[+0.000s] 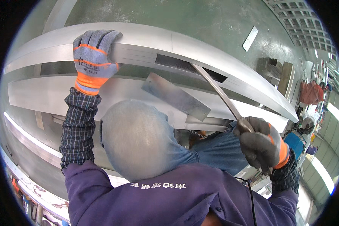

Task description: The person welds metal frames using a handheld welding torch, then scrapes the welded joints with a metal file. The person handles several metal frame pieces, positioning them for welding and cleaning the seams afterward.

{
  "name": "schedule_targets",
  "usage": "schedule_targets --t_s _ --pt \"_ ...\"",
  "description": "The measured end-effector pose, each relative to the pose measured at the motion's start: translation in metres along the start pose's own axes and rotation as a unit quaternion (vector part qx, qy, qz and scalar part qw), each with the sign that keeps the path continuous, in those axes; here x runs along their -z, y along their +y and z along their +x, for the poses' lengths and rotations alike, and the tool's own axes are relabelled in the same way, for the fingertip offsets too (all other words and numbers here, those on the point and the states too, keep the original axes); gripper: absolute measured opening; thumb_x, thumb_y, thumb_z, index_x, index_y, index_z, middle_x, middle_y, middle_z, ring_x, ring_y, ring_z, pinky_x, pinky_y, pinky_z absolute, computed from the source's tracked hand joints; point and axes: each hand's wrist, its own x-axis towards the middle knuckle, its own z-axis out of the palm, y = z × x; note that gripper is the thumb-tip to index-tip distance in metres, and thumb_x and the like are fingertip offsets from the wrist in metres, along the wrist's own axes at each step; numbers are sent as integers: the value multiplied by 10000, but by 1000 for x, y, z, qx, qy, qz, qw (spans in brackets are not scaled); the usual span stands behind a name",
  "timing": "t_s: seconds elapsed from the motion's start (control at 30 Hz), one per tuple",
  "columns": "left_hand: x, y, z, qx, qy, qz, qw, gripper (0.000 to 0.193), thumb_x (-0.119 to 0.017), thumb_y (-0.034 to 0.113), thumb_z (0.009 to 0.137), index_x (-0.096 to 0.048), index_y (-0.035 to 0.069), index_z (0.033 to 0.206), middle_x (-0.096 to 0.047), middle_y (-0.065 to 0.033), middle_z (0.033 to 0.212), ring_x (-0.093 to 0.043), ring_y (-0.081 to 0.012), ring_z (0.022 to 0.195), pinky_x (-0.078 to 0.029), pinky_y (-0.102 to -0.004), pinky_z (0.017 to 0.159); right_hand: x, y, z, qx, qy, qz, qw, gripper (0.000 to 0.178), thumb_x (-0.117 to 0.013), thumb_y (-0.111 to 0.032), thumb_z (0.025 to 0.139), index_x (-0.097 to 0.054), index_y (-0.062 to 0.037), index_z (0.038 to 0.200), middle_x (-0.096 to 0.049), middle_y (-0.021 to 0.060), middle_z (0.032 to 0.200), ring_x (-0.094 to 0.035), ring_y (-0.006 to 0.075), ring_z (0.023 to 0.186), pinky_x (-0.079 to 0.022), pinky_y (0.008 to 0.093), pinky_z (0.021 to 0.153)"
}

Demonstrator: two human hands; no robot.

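My left hand (92, 62), in a grey and orange glove, curls its fingers over the top of a long, curved silver metal beam (139, 35). To the right of that hand, a dark rectangular slot (173, 63) is cut in the beam's near side. My right hand (260, 143), gloved in dark grey and orange, is closed round a long flat metal file (220, 92). The file slants up and left, its tip at the slot; whether it goes inside I cannot tell. A loose rectangular metal plate (177, 97) lies nearer me, across a second pale beam (128, 88).
My denim-covered knee (135, 139) is close to the second beam. On the green floor beyond lies a small pale strip (250, 38). Metal blocks (269, 69) and a red cloth or bag (311, 92) are at the right. More long profiles (32, 139) lie at the left.
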Motion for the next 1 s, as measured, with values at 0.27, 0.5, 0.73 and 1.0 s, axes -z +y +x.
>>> schedule_targets --t_s 0.27,0.5,0.73,1.0 --pt "-3 1 -1 1 14 -2 1000 616 -844 253 517 -723 189 1117 -692 -20 1082 -633 -281 1017 -461 -440 929 -20 -16 60 64 -21 45 997 277 -595 -292 1018 -619 -17 1038 -560 2 648 -519 85 451 -418 247 402" --pt "1 5 3 1 13 -10 1000 628 -817 237 520 -722 167 1138 -700 -38 1116 -633 -300 1043 -443 -443 953 -18 -22 43 37 -2 24 999 282 -626 -272 966 -576 -14 1070 -518 -6 593 -486 100 398 -403 258 371" --pt "2 3 2 -2 19 12 1000 596 -847 280 548 -701 192 1119 -684 -20 1050 -630 -275 1005 -469 -438 914 -25 -23 54 93 -24 -41 994 328 -607 -310 1006 -630 14 1049 -573 3 619 -511 77 432 -421 233 384" --pt "1 6 2 7 10 -8 1000 576 -764 203 545 -724 169 1118 -700 -37 1098 -632 -297 1022 -454 -437 931 -37 -44 95 87 -55 84 991 328 -612 -338 1023 -623 -11 1036 -574 16 589 -519 92 393 -420 224 367"
